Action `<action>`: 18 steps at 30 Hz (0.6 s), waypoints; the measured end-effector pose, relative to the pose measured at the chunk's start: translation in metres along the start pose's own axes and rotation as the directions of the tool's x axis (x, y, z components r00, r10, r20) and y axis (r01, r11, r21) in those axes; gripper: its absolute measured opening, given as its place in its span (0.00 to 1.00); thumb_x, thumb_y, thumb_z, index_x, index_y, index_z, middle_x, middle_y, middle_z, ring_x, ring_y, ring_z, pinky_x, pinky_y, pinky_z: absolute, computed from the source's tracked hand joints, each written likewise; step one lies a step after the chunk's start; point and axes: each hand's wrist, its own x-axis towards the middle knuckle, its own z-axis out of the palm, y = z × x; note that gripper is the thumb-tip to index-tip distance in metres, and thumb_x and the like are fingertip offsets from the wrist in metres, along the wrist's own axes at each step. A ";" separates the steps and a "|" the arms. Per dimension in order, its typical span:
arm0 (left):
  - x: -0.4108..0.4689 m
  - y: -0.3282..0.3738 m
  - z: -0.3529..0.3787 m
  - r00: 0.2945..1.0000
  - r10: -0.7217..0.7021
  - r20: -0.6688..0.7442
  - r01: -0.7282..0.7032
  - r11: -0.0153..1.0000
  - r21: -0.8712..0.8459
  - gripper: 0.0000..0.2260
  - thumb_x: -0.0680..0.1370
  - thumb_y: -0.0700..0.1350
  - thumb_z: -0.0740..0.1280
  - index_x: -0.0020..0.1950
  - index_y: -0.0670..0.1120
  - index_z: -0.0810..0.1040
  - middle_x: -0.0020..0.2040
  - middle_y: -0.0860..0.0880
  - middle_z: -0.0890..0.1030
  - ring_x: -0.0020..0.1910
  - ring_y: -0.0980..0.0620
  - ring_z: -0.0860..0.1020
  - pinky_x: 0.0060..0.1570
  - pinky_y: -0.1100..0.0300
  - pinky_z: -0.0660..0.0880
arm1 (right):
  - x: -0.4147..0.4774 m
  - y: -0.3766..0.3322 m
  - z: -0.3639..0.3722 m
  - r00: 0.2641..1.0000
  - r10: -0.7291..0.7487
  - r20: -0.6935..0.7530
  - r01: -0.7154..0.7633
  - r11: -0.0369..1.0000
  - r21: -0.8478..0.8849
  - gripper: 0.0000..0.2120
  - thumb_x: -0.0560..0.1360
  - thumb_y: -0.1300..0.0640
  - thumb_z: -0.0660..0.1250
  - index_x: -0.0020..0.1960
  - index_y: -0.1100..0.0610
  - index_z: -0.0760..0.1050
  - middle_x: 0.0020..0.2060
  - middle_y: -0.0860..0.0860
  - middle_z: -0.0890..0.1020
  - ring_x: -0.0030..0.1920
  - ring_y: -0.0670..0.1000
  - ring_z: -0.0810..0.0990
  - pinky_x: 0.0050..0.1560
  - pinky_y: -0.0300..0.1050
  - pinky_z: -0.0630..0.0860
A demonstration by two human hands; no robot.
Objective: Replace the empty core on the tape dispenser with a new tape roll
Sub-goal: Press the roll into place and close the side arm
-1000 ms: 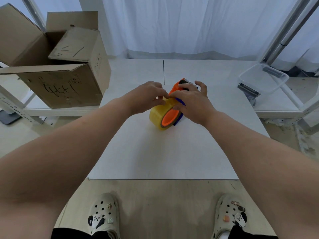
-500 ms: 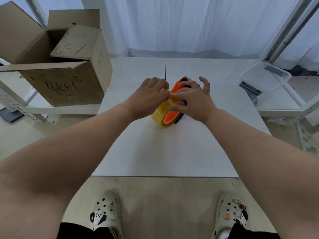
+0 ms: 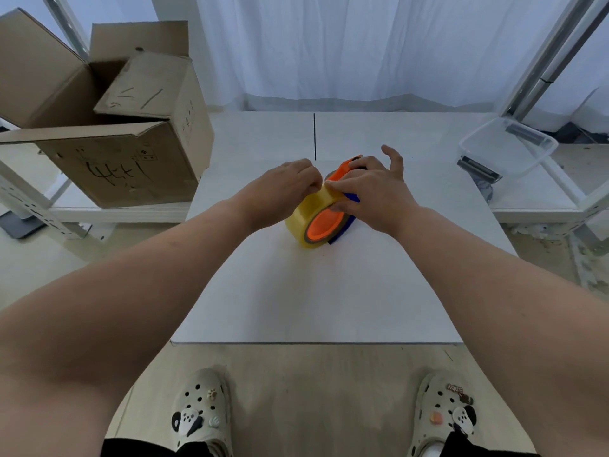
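Note:
A yellowish clear tape roll (image 3: 304, 219) sits on the orange hub of an orange and blue tape dispenser (image 3: 344, 169), which rests on the white table (image 3: 313, 291). My left hand (image 3: 283, 189) pinches at the top of the roll with its fingers closed. My right hand (image 3: 372, 192) lies over the dispenser, thumb and forefinger pressed on the roll's top edge, the other fingers spread. The dispenser's far end is mostly hidden under my right hand.
An open cardboard box (image 3: 108, 133) stands on a low shelf to the left. A clear plastic bin (image 3: 507, 150) sits on a shelf at the right, with a metal part beside it. White curtains hang behind. My two shoes show below the table's front edge.
Both hands stay on the roll and dispenser. My right fingers have spread slightly and my left fingers have closed tighter at the roll's top. The camera has shifted a little.

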 end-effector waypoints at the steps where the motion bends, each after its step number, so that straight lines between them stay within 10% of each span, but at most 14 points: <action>1: 0.001 0.000 -0.003 1.000 -0.008 0.028 0.009 1.000 -0.005 0.09 0.81 0.42 0.57 0.56 0.42 0.75 0.54 0.45 0.75 0.50 0.47 0.75 0.48 0.61 0.69 | 0.001 -0.001 -0.001 1.000 -0.007 -0.002 0.007 1.000 -0.005 0.16 0.76 0.44 0.62 0.62 0.44 0.76 0.57 0.44 0.81 0.70 0.49 0.65 0.72 0.59 0.40; 8: 0.004 0.005 -0.018 0.990 -0.025 0.142 0.038 0.995 -0.093 0.14 0.79 0.45 0.63 0.64 0.47 0.72 0.56 0.48 0.77 0.55 0.50 0.74 0.53 0.63 0.66 | 0.001 -0.008 -0.003 0.999 -0.037 0.039 0.038 0.999 -0.038 0.21 0.75 0.46 0.65 0.65 0.51 0.70 0.67 0.48 0.73 0.76 0.49 0.56 0.73 0.57 0.38; 13: -0.003 -0.001 -0.019 0.982 0.176 0.074 -0.185 0.974 0.131 0.07 0.77 0.44 0.65 0.49 0.43 0.80 0.45 0.45 0.81 0.46 0.43 0.77 0.47 0.53 0.74 | 0.009 -0.011 -0.003 0.995 -0.029 0.098 0.033 0.999 -0.042 0.27 0.72 0.42 0.67 0.68 0.48 0.65 0.77 0.49 0.55 0.78 0.52 0.45 0.73 0.60 0.34; 18: -0.008 -0.001 -0.021 0.979 0.204 0.023 -0.206 0.968 0.141 0.16 0.76 0.50 0.56 0.46 0.46 0.82 0.41 0.47 0.81 0.42 0.43 0.77 0.41 0.52 0.76 | 0.010 -0.014 -0.003 0.989 -0.045 0.140 0.047 0.999 -0.011 0.21 0.75 0.43 0.64 0.67 0.37 0.67 0.69 0.43 0.69 0.76 0.53 0.52 0.73 0.62 0.38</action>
